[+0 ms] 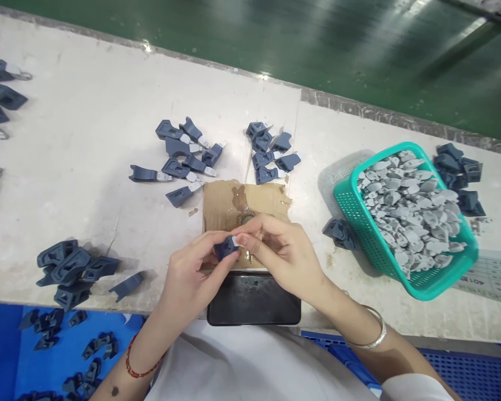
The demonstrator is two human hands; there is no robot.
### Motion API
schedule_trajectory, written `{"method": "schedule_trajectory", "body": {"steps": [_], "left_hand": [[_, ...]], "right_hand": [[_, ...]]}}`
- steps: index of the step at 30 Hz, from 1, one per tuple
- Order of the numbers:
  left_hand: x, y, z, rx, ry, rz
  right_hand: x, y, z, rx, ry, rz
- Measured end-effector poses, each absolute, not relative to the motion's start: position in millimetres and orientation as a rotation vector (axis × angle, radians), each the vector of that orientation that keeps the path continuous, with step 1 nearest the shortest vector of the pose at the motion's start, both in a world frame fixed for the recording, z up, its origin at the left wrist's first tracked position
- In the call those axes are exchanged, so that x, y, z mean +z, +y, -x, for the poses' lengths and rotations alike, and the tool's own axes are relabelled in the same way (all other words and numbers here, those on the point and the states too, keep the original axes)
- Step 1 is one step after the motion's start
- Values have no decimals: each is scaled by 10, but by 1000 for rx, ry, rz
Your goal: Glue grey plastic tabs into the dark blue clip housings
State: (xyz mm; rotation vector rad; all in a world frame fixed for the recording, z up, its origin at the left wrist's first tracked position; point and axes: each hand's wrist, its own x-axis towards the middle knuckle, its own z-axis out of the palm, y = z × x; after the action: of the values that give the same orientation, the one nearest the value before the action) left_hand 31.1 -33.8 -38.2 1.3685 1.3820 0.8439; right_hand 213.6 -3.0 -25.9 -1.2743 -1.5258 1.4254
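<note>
Between the thumb and fingers of my left hand (198, 270) is a dark blue-grey plastic part (224, 249). My right hand (284, 253) pinches a small light grey plastic piece (235, 240) at the upper right end of that part. How deep the grey piece sits in it is hidden by my fingers. Both hands are over a brown cardboard piece (217, 200) with wet-looking brown stains and a small round greyish thing (247, 219) on it. Just below my hands lies a black smartphone (254, 301), screen up.
A green basket (404, 289) full of light grey pieces stands right. Joined blue-and-grey parts lie in two groups (183, 147) (271, 159) beyond the cardboard. Plain blue parts (70, 267) are at left. A blue bin (121, 323) with more parts sits below the table edge.
</note>
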Motion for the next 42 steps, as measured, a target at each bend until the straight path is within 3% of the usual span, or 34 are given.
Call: {"method": "schedule_trajectory", "body": {"steps": [4,11,17,27,32,37,42], "left_hand": [[-371,-339,-321,834,1357,-1274],[-62,-287,-379,790,1143,-750],[-32,-291,-416,736,933,-510],[-46,-251,-481,684,940,-460],[-81,-285,-443,723,1016,-747],[65,-393,-43,808,1574,-1544],[53,-585,609,483,1776,-2145]], "right_hand": [[-234,-39,-2133,1343,-1580,1249],[-146,32,-2306,825,-2141,892],[-120,6,-2267,570,-2222,925],[-159,-17,-2273,608,-2190,915],[-124,21,-2326,687,-2166,955],[-114,176,-2558,543,-2031,1405],[-282,312,-2723,395,-1899,1895]]}}
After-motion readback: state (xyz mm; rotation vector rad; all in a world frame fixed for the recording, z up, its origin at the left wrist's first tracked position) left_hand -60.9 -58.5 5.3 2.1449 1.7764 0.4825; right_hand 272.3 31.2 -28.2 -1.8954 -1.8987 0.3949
